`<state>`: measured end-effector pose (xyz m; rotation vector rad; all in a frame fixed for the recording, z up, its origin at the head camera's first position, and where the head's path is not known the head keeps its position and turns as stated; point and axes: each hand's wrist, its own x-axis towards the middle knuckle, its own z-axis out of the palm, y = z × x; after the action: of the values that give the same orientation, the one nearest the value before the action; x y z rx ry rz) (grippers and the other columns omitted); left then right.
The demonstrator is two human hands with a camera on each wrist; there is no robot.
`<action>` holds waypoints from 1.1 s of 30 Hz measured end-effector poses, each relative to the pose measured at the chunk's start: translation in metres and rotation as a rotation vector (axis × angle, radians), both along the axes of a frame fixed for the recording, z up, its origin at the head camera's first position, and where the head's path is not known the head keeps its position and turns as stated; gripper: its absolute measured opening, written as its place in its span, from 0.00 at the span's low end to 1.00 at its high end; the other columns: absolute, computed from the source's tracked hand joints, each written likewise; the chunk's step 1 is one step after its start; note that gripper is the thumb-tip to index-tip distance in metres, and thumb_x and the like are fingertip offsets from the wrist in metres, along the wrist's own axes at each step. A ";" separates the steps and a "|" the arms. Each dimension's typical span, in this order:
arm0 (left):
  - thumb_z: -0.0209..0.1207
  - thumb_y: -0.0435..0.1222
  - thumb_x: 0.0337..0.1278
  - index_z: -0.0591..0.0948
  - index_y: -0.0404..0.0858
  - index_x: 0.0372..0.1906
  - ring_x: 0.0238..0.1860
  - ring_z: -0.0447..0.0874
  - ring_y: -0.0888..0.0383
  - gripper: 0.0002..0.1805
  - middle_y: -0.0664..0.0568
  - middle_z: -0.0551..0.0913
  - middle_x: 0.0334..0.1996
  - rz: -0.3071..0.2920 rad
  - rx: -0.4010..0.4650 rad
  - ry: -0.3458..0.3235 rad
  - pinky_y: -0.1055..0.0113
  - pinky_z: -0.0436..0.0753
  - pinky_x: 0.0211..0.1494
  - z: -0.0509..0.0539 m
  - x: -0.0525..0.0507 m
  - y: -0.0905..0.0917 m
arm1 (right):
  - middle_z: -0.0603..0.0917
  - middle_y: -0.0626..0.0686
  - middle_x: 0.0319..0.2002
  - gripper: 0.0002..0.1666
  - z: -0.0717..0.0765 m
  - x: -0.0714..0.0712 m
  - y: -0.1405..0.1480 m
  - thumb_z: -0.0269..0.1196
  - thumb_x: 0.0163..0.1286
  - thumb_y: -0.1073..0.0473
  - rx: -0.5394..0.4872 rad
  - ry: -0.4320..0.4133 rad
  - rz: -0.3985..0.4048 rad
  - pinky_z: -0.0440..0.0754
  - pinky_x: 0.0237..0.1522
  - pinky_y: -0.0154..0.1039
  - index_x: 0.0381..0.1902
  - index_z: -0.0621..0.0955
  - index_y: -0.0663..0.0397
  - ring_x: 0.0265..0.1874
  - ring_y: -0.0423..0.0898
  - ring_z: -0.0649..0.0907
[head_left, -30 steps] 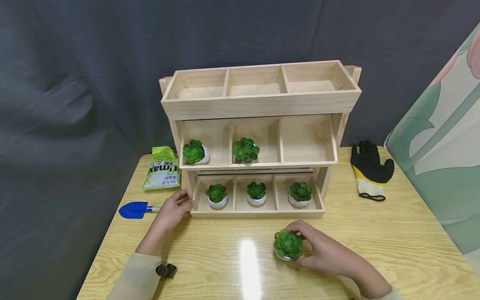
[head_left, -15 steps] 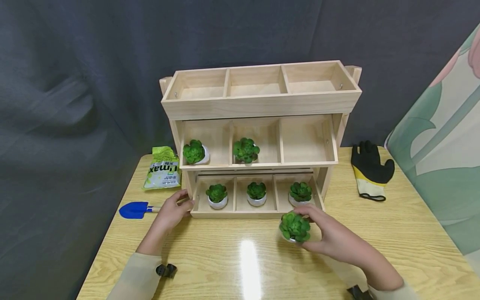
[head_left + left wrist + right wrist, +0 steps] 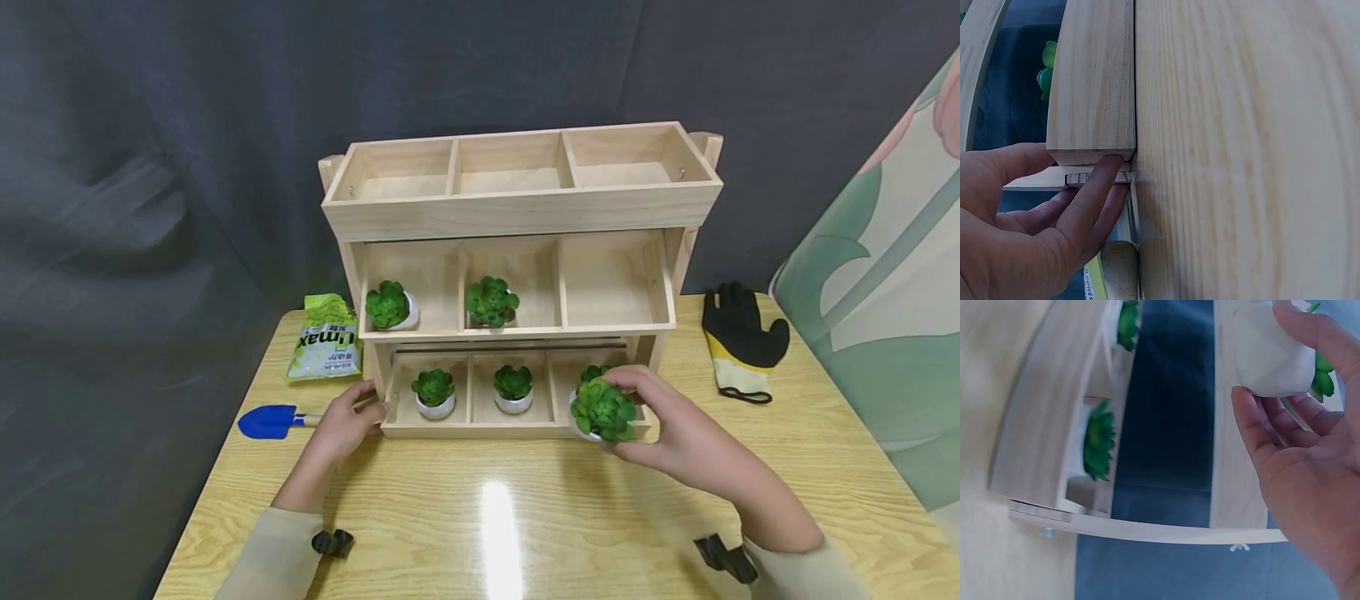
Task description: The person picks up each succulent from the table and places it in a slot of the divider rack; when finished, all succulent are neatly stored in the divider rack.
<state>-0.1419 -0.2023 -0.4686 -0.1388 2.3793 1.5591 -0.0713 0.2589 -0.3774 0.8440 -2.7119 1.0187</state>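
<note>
My right hand (image 3: 686,429) grips a potted succulent (image 3: 602,410) by its white pot (image 3: 1272,353), with the thumb on one side and fingers on the other. It is raised in front of the right compartment of the wooden plant shelf's bottom tier (image 3: 517,432), partly covering the succulent standing there. At that tier's left end, my left hand (image 3: 348,423) holds the corner of the shelf (image 3: 1091,94) between thumb and fingers. Two more succulents, left (image 3: 433,392) and middle (image 3: 513,387), stand in the bottom tier.
The middle tier holds succulents in its left (image 3: 390,304) and centre (image 3: 492,302) compartments; its right one is bare. The top tier (image 3: 517,212) has bare compartments. A blue trowel (image 3: 268,422) and a green-white bag (image 3: 326,342) lie left, a black-yellow glove (image 3: 742,337) right.
My right hand has lifted the succulent from over the tabletop up and forward, to before the bottom tier's right compartment. The left hand has stayed at the shelf's corner.
</note>
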 end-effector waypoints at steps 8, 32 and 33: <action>0.56 0.38 0.81 0.60 0.34 0.84 0.77 0.72 0.32 0.36 0.31 0.62 0.82 0.004 -0.009 0.002 0.46 0.88 0.67 0.000 0.000 -0.001 | 0.80 0.49 0.63 0.46 0.022 -0.018 0.004 0.81 0.56 0.72 -0.111 0.075 -0.010 0.73 0.58 0.16 0.70 0.75 0.50 0.57 0.25 0.76; 0.56 0.38 0.81 0.60 0.34 0.84 0.76 0.73 0.32 0.35 0.32 0.63 0.82 0.005 -0.008 -0.007 0.47 0.88 0.66 0.000 -0.001 0.001 | 0.73 0.68 0.65 0.44 0.075 -0.094 0.007 0.76 0.68 0.61 -0.031 -0.096 -0.271 0.75 0.47 0.22 0.75 0.67 0.67 0.57 0.61 0.81; 0.56 0.38 0.81 0.60 0.34 0.84 0.76 0.73 0.32 0.35 0.32 0.63 0.82 0.005 -0.007 -0.008 0.47 0.88 0.66 0.000 -0.001 0.001 | 0.73 0.67 0.65 0.44 0.075 -0.097 0.006 0.76 0.68 0.61 -0.026 -0.102 -0.275 0.77 0.48 0.25 0.75 0.67 0.67 0.57 0.61 0.81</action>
<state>-0.1425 -0.2017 -0.4683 -0.1516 2.3808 1.5492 -0.1683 0.2653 -0.3021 0.4085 -2.7887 1.0578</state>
